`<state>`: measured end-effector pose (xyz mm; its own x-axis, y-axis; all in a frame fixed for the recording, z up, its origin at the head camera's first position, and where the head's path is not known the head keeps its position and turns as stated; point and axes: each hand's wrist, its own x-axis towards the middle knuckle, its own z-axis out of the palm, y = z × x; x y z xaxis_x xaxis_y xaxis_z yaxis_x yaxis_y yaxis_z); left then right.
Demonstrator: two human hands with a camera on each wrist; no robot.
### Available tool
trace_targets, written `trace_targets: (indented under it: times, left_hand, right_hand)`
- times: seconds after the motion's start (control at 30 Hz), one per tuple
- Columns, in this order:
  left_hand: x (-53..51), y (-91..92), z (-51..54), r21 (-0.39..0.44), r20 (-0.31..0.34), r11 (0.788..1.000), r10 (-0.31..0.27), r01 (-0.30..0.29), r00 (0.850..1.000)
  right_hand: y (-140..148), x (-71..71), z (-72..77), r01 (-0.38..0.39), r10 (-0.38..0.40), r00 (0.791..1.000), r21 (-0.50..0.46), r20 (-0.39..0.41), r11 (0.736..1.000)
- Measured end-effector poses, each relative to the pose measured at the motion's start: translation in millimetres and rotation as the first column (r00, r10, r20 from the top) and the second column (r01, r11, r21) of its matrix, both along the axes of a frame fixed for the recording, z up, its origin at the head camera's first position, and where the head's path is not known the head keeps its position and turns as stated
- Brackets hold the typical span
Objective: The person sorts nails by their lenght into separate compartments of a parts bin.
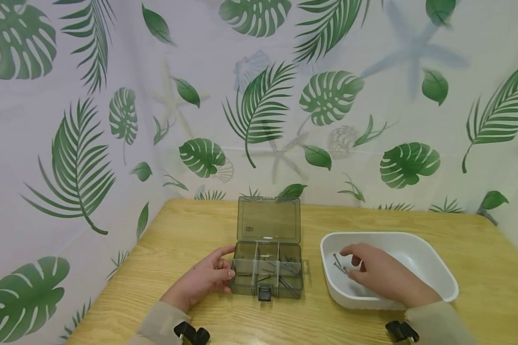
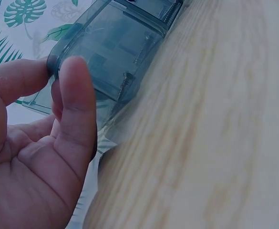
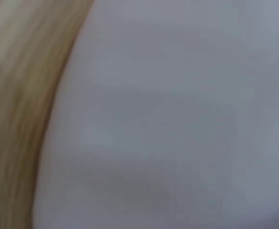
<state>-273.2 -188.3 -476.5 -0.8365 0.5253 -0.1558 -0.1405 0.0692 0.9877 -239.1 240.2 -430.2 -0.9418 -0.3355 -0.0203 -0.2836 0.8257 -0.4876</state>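
Observation:
A clear grey compartment box (image 1: 267,290) stands on the table with its lid (image 1: 268,219) raised. Screws (image 2: 125,85) and other small metal pieces lie in its sections. At the box's left side, my left hand (image 1: 205,278) holds the edge between thumb and fingers. Over on the right, my right hand (image 1: 377,270) reaches into a white tray (image 1: 431,258). Its thumb and forefinger are bent and apart, close to a few loose screws (image 1: 337,265) on the tray floor. The right wrist view shows only the blurred tray wall (image 3: 153,119), with no fingers.
The wooden table (image 1: 198,225) runs back to a leaf-patterned cloth (image 1: 267,158). A similar cloth hangs along the left. The box's front latch (image 1: 264,293) faces me, and a gap of bare tabletop lies between box and tray.

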Motion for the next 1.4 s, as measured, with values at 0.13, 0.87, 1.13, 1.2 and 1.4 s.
trace_targets:
  times: [0.13, 0.87, 1.13, 1.2, 1.4]
  left_hand:
    - [-1.6, 2.3, -0.1, 0.006, -0.001, 1.000, -0.009, 0.009, 1.000]
    - [-0.5, -1.6, 1.2, -0.002, 0.003, 1.000, -0.007, 0.007, 1.000]
    - [1.7, -6.8, 0.2, 0.005, 0.006, 1.000, 0.005, -0.005, 1.000]
    - [2.5, -6.6, -0.1, 0.002, 0.009, 1.000, 0.000, 0.000, 1.000]
    - [1.6, -2.7, -0.4, -0.010, 0.007, 1.000, -0.004, 0.004, 1.000]
  right_hand:
    - [8, -4.8, -3.7, 0.002, -0.004, 0.998, 0.031, 0.065, 1.000]
    - [6, -16.0, -17.8, -0.016, 0.010, 0.998, 0.103, 0.062, 0.995]
    - [1, -16.8, -20.7, -0.058, 0.056, 0.998, 0.097, 0.024, 0.994]
    - [1, -15.3, -21.3, -0.064, 0.062, 0.998, 0.105, 0.020, 0.992]
    - [2, -11.6, -18.5, -0.019, 0.011, 0.998, 0.138, 0.058, 0.990]
